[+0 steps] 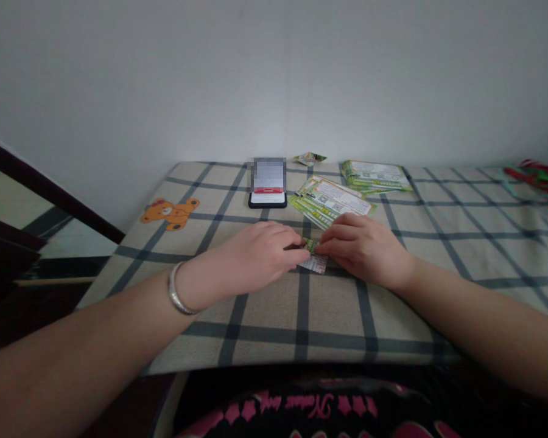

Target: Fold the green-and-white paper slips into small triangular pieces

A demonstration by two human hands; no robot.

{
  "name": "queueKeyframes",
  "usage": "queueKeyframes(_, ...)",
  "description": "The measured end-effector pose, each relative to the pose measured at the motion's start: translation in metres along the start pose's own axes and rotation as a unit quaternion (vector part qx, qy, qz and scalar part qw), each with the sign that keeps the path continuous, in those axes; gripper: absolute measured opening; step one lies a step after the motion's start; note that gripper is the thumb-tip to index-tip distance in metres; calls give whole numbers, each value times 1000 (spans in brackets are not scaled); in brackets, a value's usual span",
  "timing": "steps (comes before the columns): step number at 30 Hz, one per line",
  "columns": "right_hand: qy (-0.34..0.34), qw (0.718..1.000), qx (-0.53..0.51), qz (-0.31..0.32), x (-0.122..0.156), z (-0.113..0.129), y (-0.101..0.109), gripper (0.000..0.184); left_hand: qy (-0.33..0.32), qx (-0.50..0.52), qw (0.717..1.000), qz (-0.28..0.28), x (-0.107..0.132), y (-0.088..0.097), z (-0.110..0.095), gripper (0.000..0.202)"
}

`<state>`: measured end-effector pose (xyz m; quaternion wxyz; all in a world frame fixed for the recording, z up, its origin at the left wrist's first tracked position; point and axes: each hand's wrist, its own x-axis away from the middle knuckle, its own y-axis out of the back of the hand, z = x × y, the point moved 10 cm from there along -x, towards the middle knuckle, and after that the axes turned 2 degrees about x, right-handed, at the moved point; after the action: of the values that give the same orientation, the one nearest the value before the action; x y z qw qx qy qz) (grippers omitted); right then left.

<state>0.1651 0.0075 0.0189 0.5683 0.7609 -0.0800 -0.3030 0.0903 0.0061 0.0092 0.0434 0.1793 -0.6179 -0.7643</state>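
Observation:
Between my two hands is a small folded piece of printed paper (315, 263), green and white, low over the checked cloth. My left hand (256, 255), with a silver bangle at the wrist, pinches its left side between thumb and fingers. From the right, my right hand (365, 249) closes its fingertips on the other side. My fingers hide part of the paper and its folds. Just beyond my right hand, several flat green-and-white printed sheets (331, 198) lie fanned out and overlapping.
A phone (268, 198) with a lit screen lies behind my hands. Near the wall are a folded paper piece (310, 159) and a stack of printed sheets (377, 175). A bear picture (170, 213) is at left, red and green items (536, 179) at far right, on the checked tablecloth (269, 316).

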Motion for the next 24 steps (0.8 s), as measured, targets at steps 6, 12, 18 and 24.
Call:
queueKeyframes(6, 28, 999, 10, 26, -2, 8, -2, 24, 15, -10, 1000, 16, 1, -1, -2, 25)
queueKeyframes(12, -4, 999, -23, 41, -2, -3, -5, 20, 24, -20, 999, 24, 2, -3, -4, 27)
queueKeyframes(18, -10, 999, -34, 31, 0, -8, 1, 22, 10, -10, 1000, 7, 3, 5, -6, 25)
queueKeyframes(24, -24, 999, -12, 25, 1, -13, 6, 19, 2, 7, 1000, 16, 4, 10, -8, 24)
